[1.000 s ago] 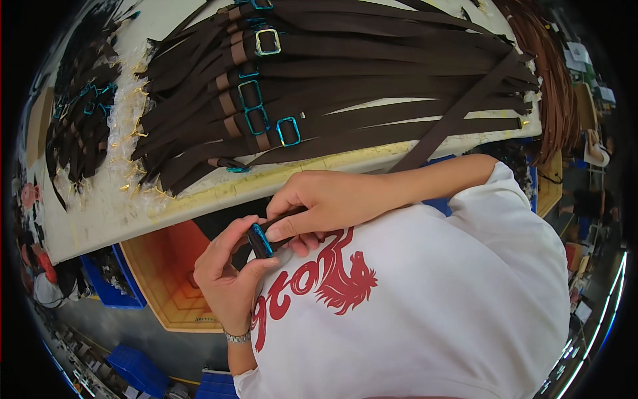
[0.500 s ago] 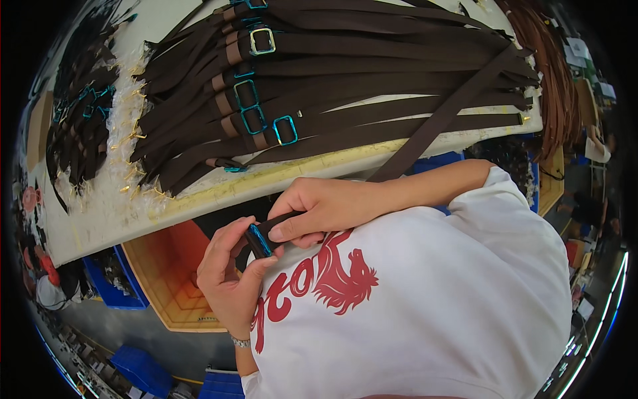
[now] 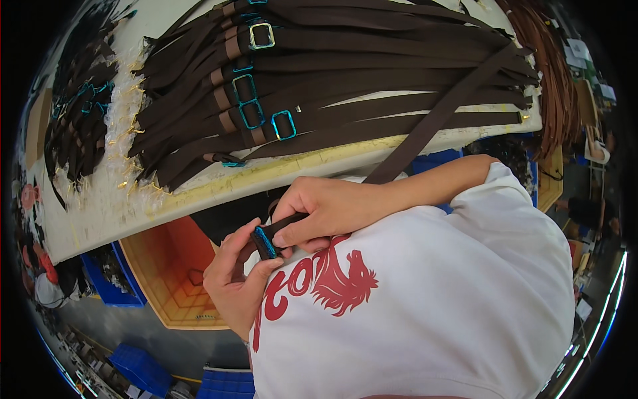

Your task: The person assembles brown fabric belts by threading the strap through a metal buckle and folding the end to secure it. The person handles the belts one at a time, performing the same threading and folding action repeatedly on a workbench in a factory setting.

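Observation:
Close to my body, just below the table edge, both hands work on one dark brown strap (image 3: pixel 290 221) and its buckle (image 3: pixel 266 242), which is covered in shiny blue film. My left hand (image 3: pixel 238 280) grips the buckle end between thumb and fingers. With thumb and bent fingers, my right hand (image 3: pixel 335 209) pinches the strap right beside the buckle. A long dark strap (image 3: pixel 415 143) runs from behind my right forearm up across the table; whether it is the same strap is hidden.
Many dark brown straps (image 3: pixel 372 50) with blue-filmed buckles lie across the table (image 3: pixel 100 223). Gold-pronged pieces in clear wrap (image 3: pixel 126 126) form a row at left. Below stand an orange-lined bin (image 3: pixel 176 266) and blue crates (image 3: pixel 139 369). Reddish-brown strips (image 3: pixel 548 73) hang at far right.
My left hand and the buckle have shifted slightly to the right. The buckle stays gripped, and my right hand keeps its pinch on the strap.

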The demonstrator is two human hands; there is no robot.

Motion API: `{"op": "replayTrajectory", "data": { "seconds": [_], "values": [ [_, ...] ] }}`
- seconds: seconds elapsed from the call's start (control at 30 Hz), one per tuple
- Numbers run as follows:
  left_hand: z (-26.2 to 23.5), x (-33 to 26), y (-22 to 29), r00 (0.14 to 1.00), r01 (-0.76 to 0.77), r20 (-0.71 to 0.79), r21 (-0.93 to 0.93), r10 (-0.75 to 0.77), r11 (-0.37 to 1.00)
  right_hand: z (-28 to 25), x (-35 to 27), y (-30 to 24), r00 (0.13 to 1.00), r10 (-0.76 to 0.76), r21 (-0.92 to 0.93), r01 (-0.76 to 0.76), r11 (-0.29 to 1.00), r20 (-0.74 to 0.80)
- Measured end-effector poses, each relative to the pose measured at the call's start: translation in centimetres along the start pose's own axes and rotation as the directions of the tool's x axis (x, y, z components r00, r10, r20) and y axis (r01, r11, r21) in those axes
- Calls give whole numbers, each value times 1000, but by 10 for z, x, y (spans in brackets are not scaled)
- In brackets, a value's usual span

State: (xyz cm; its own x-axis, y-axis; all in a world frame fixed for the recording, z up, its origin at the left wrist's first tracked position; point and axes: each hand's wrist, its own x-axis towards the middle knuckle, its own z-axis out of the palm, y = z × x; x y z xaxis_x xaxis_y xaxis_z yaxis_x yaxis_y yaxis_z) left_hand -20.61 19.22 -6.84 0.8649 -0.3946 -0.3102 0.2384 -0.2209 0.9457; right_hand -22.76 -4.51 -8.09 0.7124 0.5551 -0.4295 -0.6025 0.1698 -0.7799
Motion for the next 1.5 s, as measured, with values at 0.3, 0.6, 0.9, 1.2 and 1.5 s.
{"op": "replayTrajectory", "data": {
  "seconds": [0.3, 0.6, 0.9, 1.2, 1.5],
  "values": [
    [4, -4, 0, 998, 56, 13, -178, -54, 982, 3, -1, 0, 999, -51, -76, 51, 996, 9],
    [-22, 5, -2, 954, -294, 152, 279, 260, 914, 10, 8, -12, 993, 2, -226, -29, 974, -117],
    [-21, 18, -5, 907, -420, 93, 139, 411, 897, 0, 16, -10, 995, -39, -119, 28, 992, -91],
    [-30, 20, 16, 851, -525, 180, 292, 493, 799, 1, 22, -14, 968, -249, -377, 217, 901, -36],
    [-28, 20, 41, 598, -733, 27, 424, 801, 532, 4, 42, -52, 825, -497, -504, 561, 657, 270]
  ]
}}
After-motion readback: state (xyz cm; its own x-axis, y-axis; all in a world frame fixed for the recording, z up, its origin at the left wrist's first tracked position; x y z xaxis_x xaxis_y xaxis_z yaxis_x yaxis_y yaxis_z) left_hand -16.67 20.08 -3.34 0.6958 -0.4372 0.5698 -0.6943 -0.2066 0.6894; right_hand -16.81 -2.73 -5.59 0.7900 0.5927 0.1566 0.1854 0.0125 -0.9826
